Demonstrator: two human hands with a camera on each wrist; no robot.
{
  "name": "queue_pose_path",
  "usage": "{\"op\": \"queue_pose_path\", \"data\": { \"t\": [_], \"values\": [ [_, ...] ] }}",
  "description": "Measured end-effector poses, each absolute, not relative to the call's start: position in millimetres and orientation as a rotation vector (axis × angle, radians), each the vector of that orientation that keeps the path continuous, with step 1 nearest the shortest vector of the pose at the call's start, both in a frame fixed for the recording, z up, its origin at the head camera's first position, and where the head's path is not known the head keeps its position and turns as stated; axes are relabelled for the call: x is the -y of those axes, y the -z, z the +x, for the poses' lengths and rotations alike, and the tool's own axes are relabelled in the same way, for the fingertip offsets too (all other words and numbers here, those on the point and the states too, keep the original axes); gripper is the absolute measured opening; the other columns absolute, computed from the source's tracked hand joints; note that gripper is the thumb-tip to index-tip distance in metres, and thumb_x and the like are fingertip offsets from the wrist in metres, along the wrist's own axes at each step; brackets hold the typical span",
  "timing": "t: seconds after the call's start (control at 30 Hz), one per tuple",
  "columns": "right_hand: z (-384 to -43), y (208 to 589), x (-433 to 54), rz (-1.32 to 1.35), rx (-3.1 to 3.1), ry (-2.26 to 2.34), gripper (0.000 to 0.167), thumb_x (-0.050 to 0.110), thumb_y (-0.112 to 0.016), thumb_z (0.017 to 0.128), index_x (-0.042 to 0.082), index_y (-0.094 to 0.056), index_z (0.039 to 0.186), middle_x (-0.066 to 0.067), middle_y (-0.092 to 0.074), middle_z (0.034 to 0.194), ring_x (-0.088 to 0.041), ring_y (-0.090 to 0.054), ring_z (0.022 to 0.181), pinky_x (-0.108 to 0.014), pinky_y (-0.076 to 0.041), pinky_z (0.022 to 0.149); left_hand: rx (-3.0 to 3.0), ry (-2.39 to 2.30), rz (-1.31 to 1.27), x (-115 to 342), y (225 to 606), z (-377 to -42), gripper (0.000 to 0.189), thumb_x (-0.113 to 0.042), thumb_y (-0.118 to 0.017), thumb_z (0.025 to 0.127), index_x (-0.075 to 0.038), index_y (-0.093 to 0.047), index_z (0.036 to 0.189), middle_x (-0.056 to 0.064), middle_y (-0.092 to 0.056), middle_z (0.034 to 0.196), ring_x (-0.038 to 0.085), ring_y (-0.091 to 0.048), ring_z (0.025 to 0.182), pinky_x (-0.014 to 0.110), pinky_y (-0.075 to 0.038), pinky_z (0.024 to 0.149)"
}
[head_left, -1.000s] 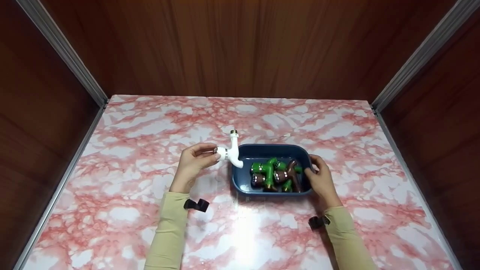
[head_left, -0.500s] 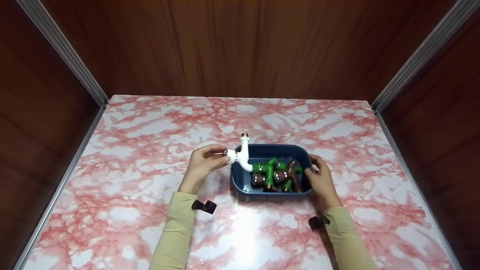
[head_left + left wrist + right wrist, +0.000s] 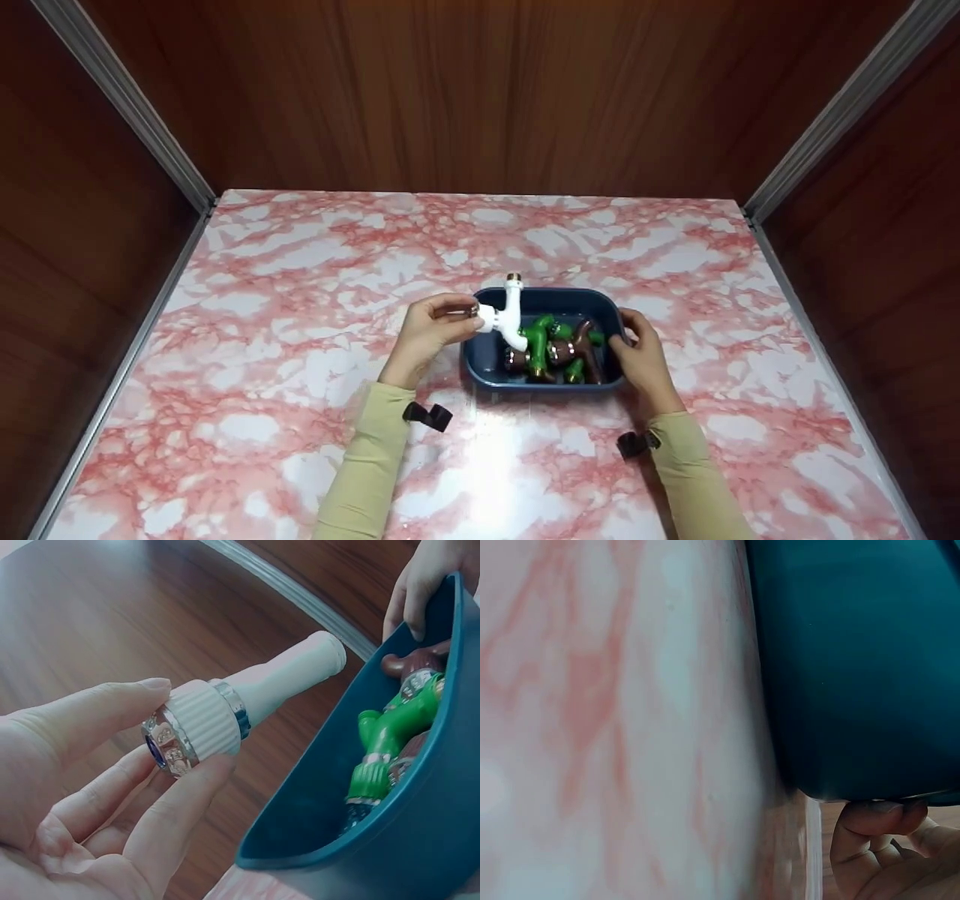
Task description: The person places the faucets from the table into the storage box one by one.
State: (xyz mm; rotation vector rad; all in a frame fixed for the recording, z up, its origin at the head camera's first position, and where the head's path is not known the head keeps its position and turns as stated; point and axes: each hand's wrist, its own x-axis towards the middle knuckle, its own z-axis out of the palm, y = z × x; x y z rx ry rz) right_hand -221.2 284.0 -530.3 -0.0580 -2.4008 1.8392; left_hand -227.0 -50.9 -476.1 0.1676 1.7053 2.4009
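A white tap (image 3: 512, 315) with a ribbed, chrome-ringed knob is pinched at that knob by my left hand (image 3: 433, 330). It hangs over the left part of a dark blue tub (image 3: 480, 367), its threaded brass end toward the back wall. In the left wrist view the thumb and fingers grip the ribbed knob (image 3: 202, 720). My right hand (image 3: 646, 356) holds the tub's right end by the rim, thumb on the inside. Inside the tub lie green taps (image 3: 538, 349) and brown taps (image 3: 585, 349), heaped toward the right; the white tap partly covers a green one.
The tub stands on a red-and-white marbled tabletop (image 3: 300, 262). Dark wood-grain panels (image 3: 480, 97) rise at the back and both sides, with metal strips (image 3: 135, 105) along the corners. Black straps with small mounts (image 3: 427, 415) sit on both wrists.
My left hand has carried the white tap rightward and slightly nearer, from the tub's left edge to over its inside. The right hand and the tub have stayed in place.
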Motion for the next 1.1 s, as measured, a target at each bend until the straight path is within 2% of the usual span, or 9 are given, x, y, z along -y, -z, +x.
{"op": "queue_pose_path", "data": {
  "t": [0.3, 0.53, 0.73, 0.9, 1.1],
  "values": [
    [-222.1, 530.9, -285.6, -0.042, 2.429, -1.804, 0.038, -0.009, -0.049, 0.090, -0.006, -0.049, 0.128, -0.023, -0.051, 0.124, -0.029, -0.051, 0.109, -0.020, -0.044, 0.082, -1.719, -2.359, 0.160, 36.6, 482.4, -225.4, 0.039, 0.004, -0.076, 0.077, 0.009, -0.062, 0.114, 0.018, -0.063, 0.107, 0.028, -0.065, 0.096, 0.039, -0.057, 0.079],
    [-208.3, 498.3, -272.7, -0.049, 2.422, -1.856, 0.039, -0.013, -0.048, 0.089, -0.013, -0.046, 0.128, -0.031, -0.047, 0.126, -0.039, -0.047, 0.112, -0.018, -0.043, 0.081, -1.709, -2.329, 0.147, 27.8, 483.6, -224.5, 0.044, 0.003, -0.077, 0.077, 0.012, -0.059, 0.116, 0.019, -0.064, 0.106, 0.027, -0.065, 0.096, 0.037, -0.057, 0.077],
    [-207.7, 496.6, -272.5, -0.031, 2.445, -1.806, 0.040, -0.013, -0.048, 0.089, -0.014, -0.046, 0.129, -0.032, -0.048, 0.125, -0.040, -0.047, 0.112, -0.017, -0.042, 0.081, -1.687, -2.320, 0.162, 22.0, 485.9, -223.2, 0.040, 0.004, -0.077, 0.077, 0.008, -0.063, 0.113, 0.019, -0.064, 0.106, 0.027, -0.066, 0.093, 0.042, -0.056, 0.080],
    [-208.2, 496.7, -272.7, -0.018, 2.459, -1.774, 0.041, -0.014, -0.048, 0.088, -0.014, -0.045, 0.129, -0.032, -0.049, 0.124, -0.040, -0.047, 0.113, -0.018, -0.042, 0.082, -1.696, -2.297, 0.185, 15.7, 490.8, -222.1, 0.043, 0.005, -0.076, 0.077, 0.013, -0.059, 0.116, 0.019, -0.064, 0.103, 0.026, -0.067, 0.090, 0.048, -0.055, 0.082],
    [-210.7, 503.3, -275.1, 0.002, 2.433, -1.783, 0.041, -0.014, -0.049, 0.087, -0.014, -0.046, 0.128, -0.032, -0.050, 0.123, -0.040, -0.049, 0.111, -0.018, -0.043, 0.081, -1.692, -2.284, 0.169, 7.2, 496.1, -221.7, 0.038, 0.007, -0.076, 0.077, 0.010, -0.062, 0.112, 0.019, -0.064, 0.102, 0.025, -0.067, 0.090, 0.042, -0.056, 0.080]
  ]
}}
